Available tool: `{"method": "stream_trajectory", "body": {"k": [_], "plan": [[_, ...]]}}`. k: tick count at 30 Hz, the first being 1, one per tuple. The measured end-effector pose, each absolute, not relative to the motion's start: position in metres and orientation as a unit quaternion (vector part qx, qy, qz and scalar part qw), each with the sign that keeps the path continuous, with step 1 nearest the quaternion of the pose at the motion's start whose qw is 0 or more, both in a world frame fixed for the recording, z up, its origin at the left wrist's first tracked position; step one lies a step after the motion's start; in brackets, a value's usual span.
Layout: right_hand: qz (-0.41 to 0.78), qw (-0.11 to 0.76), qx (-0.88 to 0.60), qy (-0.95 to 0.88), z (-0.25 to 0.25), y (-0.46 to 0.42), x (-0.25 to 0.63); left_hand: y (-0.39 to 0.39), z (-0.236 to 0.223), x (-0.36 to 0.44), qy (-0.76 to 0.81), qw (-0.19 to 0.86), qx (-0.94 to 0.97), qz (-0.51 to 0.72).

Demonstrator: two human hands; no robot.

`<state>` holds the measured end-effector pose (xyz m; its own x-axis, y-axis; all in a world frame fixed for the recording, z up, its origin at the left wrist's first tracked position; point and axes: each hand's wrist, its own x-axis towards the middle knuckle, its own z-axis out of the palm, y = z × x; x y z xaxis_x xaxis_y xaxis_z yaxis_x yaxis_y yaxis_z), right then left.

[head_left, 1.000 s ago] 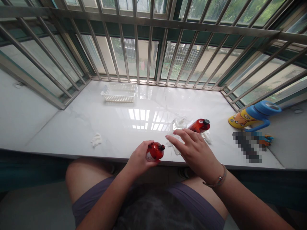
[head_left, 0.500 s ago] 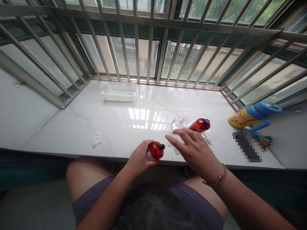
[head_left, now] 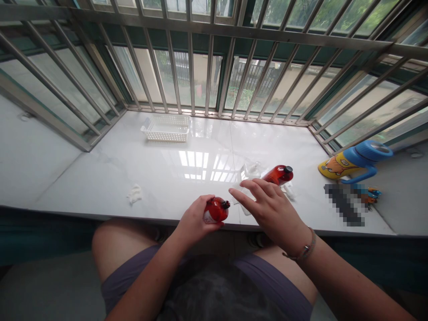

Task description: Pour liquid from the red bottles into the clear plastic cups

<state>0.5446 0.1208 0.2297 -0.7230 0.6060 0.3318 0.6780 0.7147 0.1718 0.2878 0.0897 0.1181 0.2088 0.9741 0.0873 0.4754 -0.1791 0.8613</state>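
Note:
My left hand (head_left: 194, 220) is closed around a small red bottle (head_left: 216, 210) with a dark neck, held at the front edge of the white marble sill (head_left: 167, 178). My right hand (head_left: 267, 207) hovers just right of it, fingers stretched out and apart, holding nothing. Its index finger points toward the small bottle's neck. Under and behind the right hand lies clear plastic wrapping (head_left: 250, 171). A second, larger red bottle (head_left: 278, 174) with a black cap lies on its side behind my right hand.
A white plastic basket (head_left: 166, 129) stands at the back left near the metal window bars (head_left: 207, 58). A crumpled white tissue (head_left: 134, 194) lies front left. A blue and yellow cup (head_left: 354, 161) lies on its side at the right, beside small items.
Almost nothing moved; my right hand has crept slightly to the left toward the small bottle.

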Motion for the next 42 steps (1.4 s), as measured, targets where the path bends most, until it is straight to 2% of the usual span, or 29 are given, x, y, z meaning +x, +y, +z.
{"method": "stream_trajectory", "body": {"k": [42], "plan": [[-0.181, 0.11, -0.32, -0.924, 0.243, 0.123, 0.543, 0.09, 0.117, 0.287, 0.514, 0.366, 0.689, 0.356]]}}
